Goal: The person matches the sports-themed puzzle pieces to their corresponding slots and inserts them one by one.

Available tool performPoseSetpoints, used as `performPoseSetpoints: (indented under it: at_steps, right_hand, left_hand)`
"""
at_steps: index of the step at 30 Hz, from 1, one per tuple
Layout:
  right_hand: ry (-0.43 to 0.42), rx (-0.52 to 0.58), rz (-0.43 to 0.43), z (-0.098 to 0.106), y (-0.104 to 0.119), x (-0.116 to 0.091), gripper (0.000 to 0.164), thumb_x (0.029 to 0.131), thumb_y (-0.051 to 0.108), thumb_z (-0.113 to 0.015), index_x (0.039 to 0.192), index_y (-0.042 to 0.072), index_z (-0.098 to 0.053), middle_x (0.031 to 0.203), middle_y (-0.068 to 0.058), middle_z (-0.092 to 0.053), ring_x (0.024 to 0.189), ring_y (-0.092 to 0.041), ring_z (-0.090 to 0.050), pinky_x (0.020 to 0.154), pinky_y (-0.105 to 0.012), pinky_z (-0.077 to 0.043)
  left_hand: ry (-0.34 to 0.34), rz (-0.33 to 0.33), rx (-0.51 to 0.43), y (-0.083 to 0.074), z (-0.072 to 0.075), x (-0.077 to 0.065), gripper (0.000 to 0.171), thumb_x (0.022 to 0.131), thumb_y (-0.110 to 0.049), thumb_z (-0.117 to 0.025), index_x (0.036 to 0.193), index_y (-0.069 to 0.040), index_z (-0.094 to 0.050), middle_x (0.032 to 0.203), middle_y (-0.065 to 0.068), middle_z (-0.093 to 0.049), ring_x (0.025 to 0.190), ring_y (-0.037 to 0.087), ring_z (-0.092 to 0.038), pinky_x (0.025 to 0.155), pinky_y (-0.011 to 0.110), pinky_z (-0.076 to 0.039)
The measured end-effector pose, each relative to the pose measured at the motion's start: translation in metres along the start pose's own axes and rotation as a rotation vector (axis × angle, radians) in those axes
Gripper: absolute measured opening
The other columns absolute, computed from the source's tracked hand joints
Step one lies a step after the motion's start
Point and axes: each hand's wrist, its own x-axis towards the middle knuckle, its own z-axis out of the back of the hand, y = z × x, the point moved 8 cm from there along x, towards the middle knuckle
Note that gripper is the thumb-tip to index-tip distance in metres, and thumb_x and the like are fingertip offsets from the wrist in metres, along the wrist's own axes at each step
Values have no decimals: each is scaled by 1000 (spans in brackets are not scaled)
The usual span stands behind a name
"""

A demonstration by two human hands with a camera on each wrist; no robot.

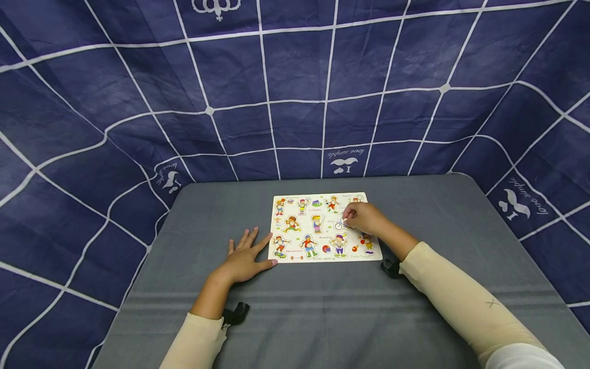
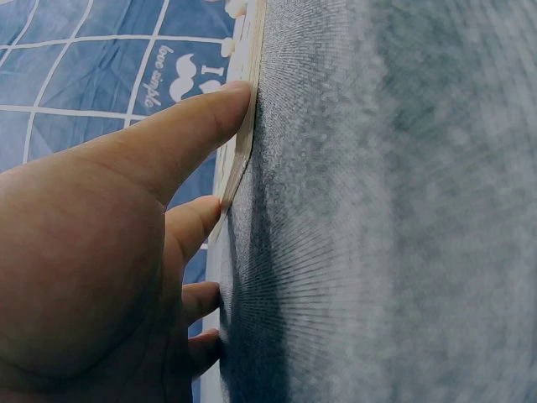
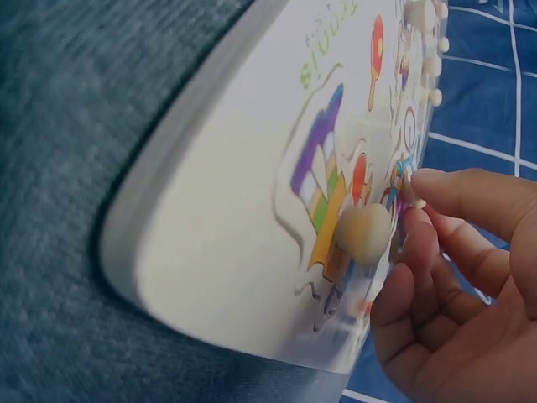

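Observation:
A wooden peg puzzle board (image 1: pixel 304 225) printed with sporting children lies on the grey table. My right hand (image 1: pixel 364 218) is over its right part, thumb and fingers pinching the small knob of a bicycle puzzle piece (image 1: pixel 338 225). In the right wrist view, the hand (image 3: pixel 470 269) partly hides that piece, which sits at or just over its recess; I cannot tell which. Nearer the camera is the tennis piece (image 3: pixel 323 197) with its round knob (image 3: pixel 365 233). My left hand (image 1: pixel 244 261) rests with fingers spread, thumb and index finger touching the board's left edge.
The grey table cloth (image 1: pixel 318 318) spreads around the board. A dark blue curtain with white lines (image 1: pixel 295 77) hangs behind the table and along its sides. Black wrist straps (image 1: pixel 236 313) show near both sleeves.

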Motion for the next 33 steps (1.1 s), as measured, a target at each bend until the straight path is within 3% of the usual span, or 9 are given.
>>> performPoseSetpoints:
  at_steps: [11, 24, 33]
  right_hand:
    - [52, 23, -28, -6, -4, 1, 9, 90, 4, -66, 99, 6, -70, 85, -5, -64, 72, -14, -55, 65, -26, -45]
    - [53, 76, -35, -10, -9, -4, 8, 91, 6, -67, 98, 7, -68, 88, -5, -63, 74, -15, -55, 64, -26, -46]
    - [45, 191, -15, -11, -13, -10, 18, 92, 8, -69, 109, 1, -69, 95, -8, -65, 85, -14, -59, 75, -22, -48]
  left_hand:
    - [-11, 0, -5, 1, 0, -3, 83, 91, -68, -60, 160, -35, -28, 172, 12, -8, 159, 40, 1, 119, 74, 4]
    - [-14, -8, -13, 0, -1, -6, 83, 91, -67, -61, 160, -34, -29, 171, 13, -9, 158, 41, 0, 118, 75, 3]
    - [-16, 1, -58, -2, -1, -7, 81, 91, -57, -67, 159, -28, -35, 170, 18, -11, 158, 43, -1, 117, 77, 2]
